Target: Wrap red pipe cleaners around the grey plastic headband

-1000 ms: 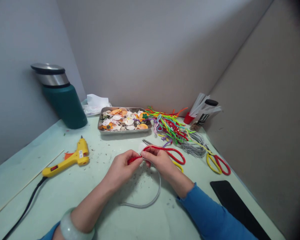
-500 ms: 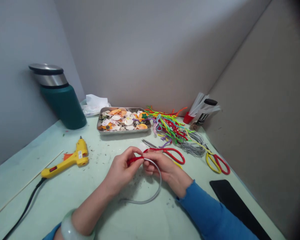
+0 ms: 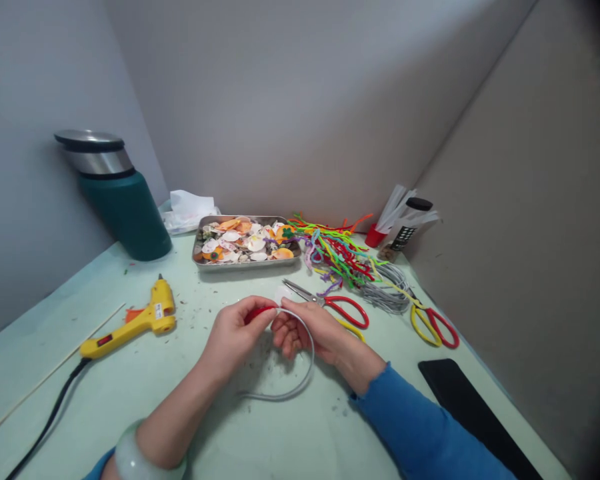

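Observation:
A grey cord curves in a loop below my hands, its far part wrapped in red fuzzy pipe cleaner. Thumb and fingers of my left hand pinch the red-wrapped part close to where the bare grey begins. My right hand meets it at that spot, its thumb and index tip closed at the cord and the other fingers curled beneath. Whether a red end is pinched there too is hidden. Just behind my right hand lie scissors with one red and one yellow handle.
A yellow glue gun lies left beside a thin stick. Behind are a green bottle, a metal tray of shells, pipe cleaners and a grey cord coil. Right are more scissors and a black object.
Both hands have shifted slightly left with the cord. The red strand that lay over my right fingers is out of sight, and those fingers now hang lower, uncovering the scissor blades.

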### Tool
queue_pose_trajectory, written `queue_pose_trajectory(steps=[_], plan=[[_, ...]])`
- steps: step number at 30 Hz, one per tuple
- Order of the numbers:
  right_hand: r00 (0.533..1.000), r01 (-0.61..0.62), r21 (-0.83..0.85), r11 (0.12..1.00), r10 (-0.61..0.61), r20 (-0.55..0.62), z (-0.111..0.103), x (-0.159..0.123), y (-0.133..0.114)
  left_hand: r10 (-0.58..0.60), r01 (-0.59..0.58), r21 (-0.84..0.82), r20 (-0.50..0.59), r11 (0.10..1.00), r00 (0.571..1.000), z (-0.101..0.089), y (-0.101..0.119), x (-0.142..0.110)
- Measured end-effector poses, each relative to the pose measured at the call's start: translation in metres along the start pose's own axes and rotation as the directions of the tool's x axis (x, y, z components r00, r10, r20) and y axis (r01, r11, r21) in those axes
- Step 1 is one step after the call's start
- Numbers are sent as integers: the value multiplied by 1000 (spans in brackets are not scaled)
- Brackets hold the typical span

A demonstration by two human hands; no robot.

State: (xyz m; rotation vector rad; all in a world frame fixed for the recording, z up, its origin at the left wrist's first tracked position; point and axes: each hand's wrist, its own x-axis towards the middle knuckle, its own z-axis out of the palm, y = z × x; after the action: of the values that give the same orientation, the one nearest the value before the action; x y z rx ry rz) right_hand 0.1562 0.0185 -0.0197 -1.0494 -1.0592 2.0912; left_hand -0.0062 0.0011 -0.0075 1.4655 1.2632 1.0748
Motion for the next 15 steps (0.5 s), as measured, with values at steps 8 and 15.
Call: queue_pose_trajectory(steps=[8,15], plan=[[888,348,-324,880,-420,-188,4,-2,-5,-51,51,22,1,998,999,-1,0,2],[844,395,-404,825,-499,-195,6,-5,-8,-43,44,-2,36,999,998,0,-2,-1]])
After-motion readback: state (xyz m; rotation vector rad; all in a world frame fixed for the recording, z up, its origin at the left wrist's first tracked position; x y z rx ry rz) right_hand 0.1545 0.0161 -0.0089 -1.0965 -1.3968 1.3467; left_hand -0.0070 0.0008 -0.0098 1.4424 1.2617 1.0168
